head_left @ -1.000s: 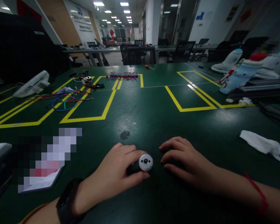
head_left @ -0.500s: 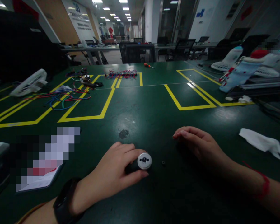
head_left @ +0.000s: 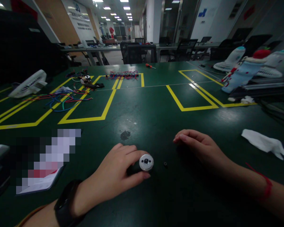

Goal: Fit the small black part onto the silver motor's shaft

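My left hand (head_left: 118, 170) rests on the dark green table (head_left: 142, 123). Its thumb and fingers are closed around a small silver cylinder, like a little DC motor (head_left: 146, 162), whose round end face shows a central hub and two dark holes. Just to the right of it, a tiny dark ring-like part, perhaps a small gear (head_left: 165, 164), lies loose on the table. My right hand (head_left: 198, 145) is beyond that part on the right, apart from it. Its fingers are loosely curved side by side with the thumb near them, and I see nothing in them; the palm side is hidden.
Tangled wires (head_left: 63, 99) and a white fan (head_left: 29, 83) occupy the left side. An orange screwdriver (head_left: 150, 66) lies at the far edge. A crumpled tissue (head_left: 265, 142), a blue bottle (head_left: 242, 75) and yellow tape outlines (head_left: 198, 109) are on the right.
Almost nothing differs. My right hand has shifted very slightly to the left; my left hand still holds the motor in the same place.
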A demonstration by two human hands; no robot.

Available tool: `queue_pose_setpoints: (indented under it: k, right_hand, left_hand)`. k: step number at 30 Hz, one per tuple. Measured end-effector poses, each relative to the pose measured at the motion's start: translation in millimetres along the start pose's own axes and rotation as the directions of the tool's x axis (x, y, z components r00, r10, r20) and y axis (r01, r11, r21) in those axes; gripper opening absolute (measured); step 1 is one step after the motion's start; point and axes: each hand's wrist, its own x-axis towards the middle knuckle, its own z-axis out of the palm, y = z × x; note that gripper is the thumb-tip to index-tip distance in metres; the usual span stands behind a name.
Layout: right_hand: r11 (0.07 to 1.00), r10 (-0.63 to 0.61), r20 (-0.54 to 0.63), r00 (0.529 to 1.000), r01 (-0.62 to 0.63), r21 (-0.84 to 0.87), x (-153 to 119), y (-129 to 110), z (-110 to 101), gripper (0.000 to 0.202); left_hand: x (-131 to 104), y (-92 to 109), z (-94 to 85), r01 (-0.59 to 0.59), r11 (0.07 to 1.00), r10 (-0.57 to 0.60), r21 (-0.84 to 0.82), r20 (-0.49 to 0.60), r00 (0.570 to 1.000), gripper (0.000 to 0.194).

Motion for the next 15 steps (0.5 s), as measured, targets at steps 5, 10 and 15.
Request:
queue_pose_setpoints:
  k: [5, 10, 15]
  right_hand:
    - [0.998, -0.036, -0.026, 0.999, 0.037, 0.043, 2.1, 1.6, -2.0, 0.018]
    - [0.989, -0.052, 0.045, 0.998, 0.057, -0.136, -0.9, -5.1, 0.4, 0.021]
    - [0.806, -0.203, 0.333, 0.921, 0.35, -0.477, -4.5, -11.3, 9.8, 0.015]
  left_hand:
    - [0.1, -0.1, -0.2, 0.004, 1.0, -0.004, -0.002, 0.008, 1.0, 0.035]
    - [-0.7, 1.4, -0.3, 0.002, 1.0, -0.002, 0.0, 0.01, 1.0, 0.035]
    - [-0.8, 1.2, 0.6, 0.014, 1.0, -0.014, 0.002, 0.012, 1.0, 0.034]
